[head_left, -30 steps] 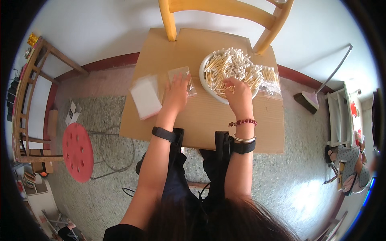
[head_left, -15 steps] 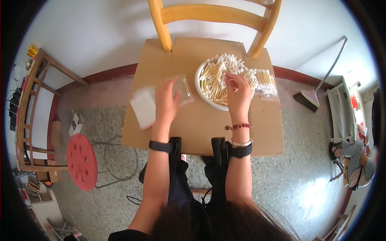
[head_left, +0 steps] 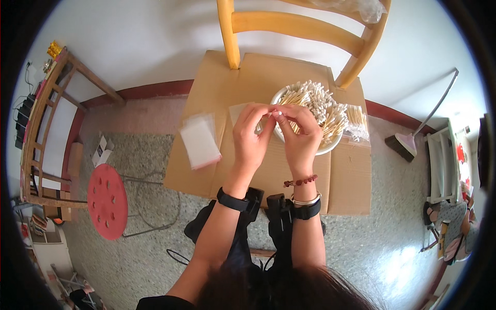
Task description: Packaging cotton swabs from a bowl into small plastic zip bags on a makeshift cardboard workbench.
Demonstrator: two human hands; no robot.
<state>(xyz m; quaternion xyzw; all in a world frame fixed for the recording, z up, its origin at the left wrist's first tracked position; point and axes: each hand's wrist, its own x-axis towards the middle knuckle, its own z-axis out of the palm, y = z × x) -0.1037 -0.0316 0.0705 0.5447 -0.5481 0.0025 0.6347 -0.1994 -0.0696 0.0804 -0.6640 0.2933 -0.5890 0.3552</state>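
My left hand (head_left: 249,138) and my right hand (head_left: 301,138) meet at the fingertips over the cardboard's middle. Both are closed in a pinch, with the white ends of cotton swabs (head_left: 276,113) showing between them; how many is unclear. Just behind my right hand stands a white bowl (head_left: 325,150) heaped with loose cotton swabs (head_left: 315,98). Partly covered by my left hand, a clear plastic bag (head_left: 235,111) lies flat. To its left rests a stack of clear bags (head_left: 201,142) with reddish edges. A clear bag of swabs (head_left: 356,121) sits right of the bowl.
Brown cardboard (head_left: 258,183) covers the seat of a wooden chair (head_left: 297,27), its back toward the wall. On the left are a red round stool (head_left: 107,201) and a wooden frame (head_left: 39,150). A broom (head_left: 402,147) leans at the right.
My hands have come together, the right leaving the bowl leftward and the left moving right to meet it. The view has shifted slightly, and the bag beside the bowl is now partly behind my left hand.
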